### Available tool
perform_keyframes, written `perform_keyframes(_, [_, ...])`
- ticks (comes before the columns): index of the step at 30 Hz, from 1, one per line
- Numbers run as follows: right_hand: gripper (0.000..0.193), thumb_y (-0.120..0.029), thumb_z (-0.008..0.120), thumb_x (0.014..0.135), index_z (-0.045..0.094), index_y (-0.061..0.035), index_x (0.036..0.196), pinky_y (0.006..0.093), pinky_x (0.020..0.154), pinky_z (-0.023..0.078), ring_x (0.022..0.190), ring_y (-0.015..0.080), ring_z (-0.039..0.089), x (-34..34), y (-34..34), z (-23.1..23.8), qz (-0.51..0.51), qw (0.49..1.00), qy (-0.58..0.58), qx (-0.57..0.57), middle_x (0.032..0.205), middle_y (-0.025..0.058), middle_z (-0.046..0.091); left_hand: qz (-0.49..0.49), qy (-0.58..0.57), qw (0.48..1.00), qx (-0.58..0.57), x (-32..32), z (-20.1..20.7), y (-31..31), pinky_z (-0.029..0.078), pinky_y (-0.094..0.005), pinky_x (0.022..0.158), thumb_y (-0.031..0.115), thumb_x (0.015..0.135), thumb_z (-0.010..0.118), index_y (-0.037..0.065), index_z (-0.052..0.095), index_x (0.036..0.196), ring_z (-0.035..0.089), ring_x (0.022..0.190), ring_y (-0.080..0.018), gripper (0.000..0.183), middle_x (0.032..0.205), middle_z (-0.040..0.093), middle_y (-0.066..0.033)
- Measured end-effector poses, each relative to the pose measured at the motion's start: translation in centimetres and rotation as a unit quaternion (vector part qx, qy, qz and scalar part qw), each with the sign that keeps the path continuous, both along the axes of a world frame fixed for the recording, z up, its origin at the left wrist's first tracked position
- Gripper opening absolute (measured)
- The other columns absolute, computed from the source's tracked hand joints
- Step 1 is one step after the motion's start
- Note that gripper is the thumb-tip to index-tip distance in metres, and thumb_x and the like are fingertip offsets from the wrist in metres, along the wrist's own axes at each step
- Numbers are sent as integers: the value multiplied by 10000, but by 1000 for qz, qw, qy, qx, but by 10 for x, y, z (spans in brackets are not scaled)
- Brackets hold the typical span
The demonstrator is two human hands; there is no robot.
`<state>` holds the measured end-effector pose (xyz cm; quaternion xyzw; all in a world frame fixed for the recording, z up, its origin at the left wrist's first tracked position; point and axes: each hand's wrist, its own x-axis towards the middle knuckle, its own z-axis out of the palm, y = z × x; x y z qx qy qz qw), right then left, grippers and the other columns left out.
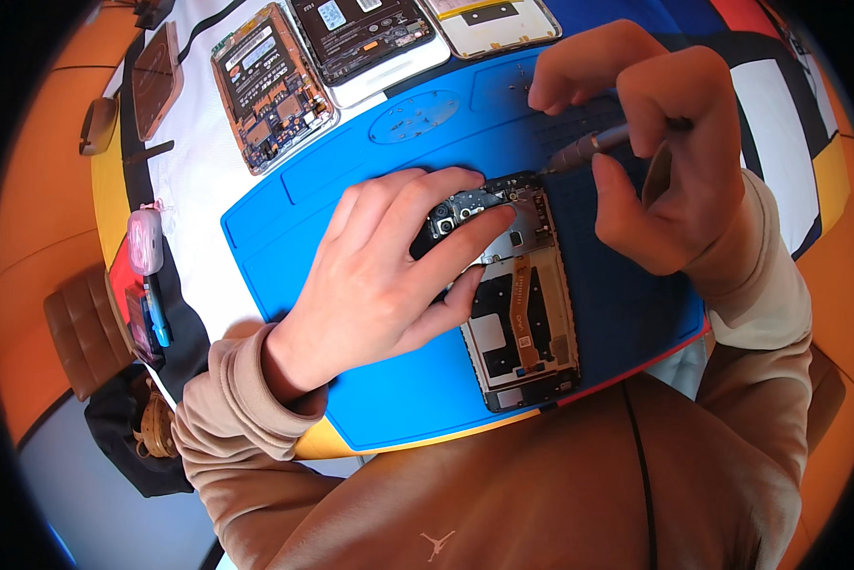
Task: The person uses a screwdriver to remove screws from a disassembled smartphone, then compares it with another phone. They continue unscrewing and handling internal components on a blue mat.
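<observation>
Opened phone [546,313], flat rect. w/ metal plate [505,245] & coppery flex cable [520,318], lies on smooth blue grooved mat [360,408]. L hand [375,271] grips upper end; R hand [683,171] pinches pen-shaped grey screwdriver [576,153], tip nr top edge. Brown padded chair [87,332] far L.

The work mat [379,404] is bright blue. On it, the opened smartphone [502,297] is black and silver with a copper-orange ribbon cable [522,313]. Under the mat, the tablecloth [194,209] is blocked in white, black, yellow, red and blue. Left of the mat, a case [146,241] is pink and a pen [157,312] light blue. At the mat's near edge, the sweatshirt [531,484] is brown.
</observation>
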<state>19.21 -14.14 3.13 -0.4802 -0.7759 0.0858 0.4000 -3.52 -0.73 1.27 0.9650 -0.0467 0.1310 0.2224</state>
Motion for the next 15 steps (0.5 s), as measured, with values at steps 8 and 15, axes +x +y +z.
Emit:
perform_keyframes(8, [398,159,521,760,335,-72,1025,253,708,496,788,154,595,1,-4,-4,-13,999,36,-21,1110,295,572,0,-7,1000,-5,0,-2,0,444,-382,890,75,665,739,94,713,1155,571,1054,-298,491,1257,601,-123])
perform_keyframes(15, [424,135,564,750,338,-61,1050,218,642,486,718,132,594,5,-3,-5,-34,999,24,-15,1102,315,567,0,-3,1000,-3,0,-1,0,444,-381,891,70,660,738,94,712,1154,572,1054,-297,495,1253,601,-125])
